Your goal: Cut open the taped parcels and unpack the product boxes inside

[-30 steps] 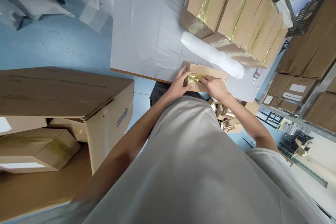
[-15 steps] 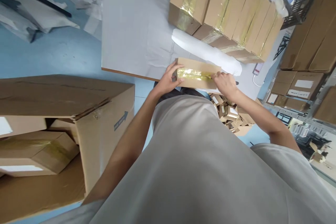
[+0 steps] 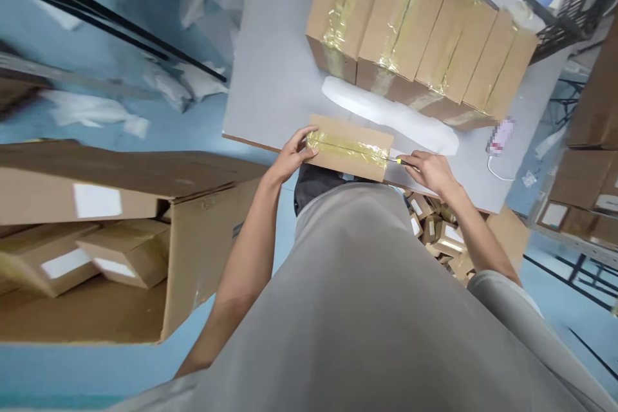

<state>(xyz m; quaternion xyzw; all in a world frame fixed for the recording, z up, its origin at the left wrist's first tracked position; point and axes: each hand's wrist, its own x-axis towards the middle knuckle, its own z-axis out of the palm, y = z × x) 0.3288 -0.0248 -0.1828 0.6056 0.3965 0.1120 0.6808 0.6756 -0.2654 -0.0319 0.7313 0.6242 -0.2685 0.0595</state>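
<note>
Skidding on the tape (image 3: 346,147), the thin tool (image 3: 399,161) clenched in the right hand (image 3: 431,172) could nick the left hand (image 3: 288,158) clasping the box (image 3: 355,132).

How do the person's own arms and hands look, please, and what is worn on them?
The left hand and right hand are ungloved, and no watch or bracelet shows. Both forearms are bare. The plain light-grey top has short sleeves of the same colour, without visible markings.
</note>
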